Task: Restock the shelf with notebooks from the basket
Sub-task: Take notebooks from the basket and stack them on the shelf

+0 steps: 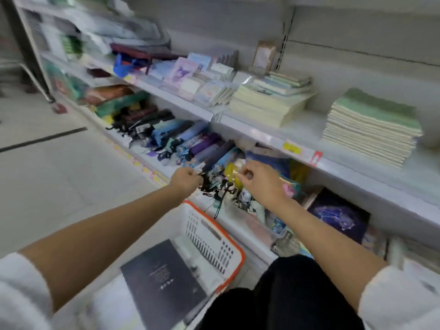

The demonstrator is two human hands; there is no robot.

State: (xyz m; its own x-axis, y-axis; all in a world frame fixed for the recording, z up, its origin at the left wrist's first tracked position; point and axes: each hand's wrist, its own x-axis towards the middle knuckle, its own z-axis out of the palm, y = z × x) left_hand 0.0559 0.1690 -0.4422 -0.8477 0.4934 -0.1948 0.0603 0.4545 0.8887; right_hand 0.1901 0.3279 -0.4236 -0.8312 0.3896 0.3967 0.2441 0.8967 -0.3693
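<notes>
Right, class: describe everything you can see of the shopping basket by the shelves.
The basket looks like white plastic, with an orange rim and slotted walls. It stands upright, apparently on the floor, in front of the bottom shelf and beside the person's dark-clad knee. Whether the knee touches it is unclear. A dark notebook lies flat inside.

Blurred shelf tags [292,147], notebook cover [164,279] — illegible

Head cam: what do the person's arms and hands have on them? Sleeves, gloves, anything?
White left sleeve and right sleeve, ending near the elbows; forearms uncovered. No gloves, watch or rings visible on the left hand or right hand. Black trousers below.
</notes>
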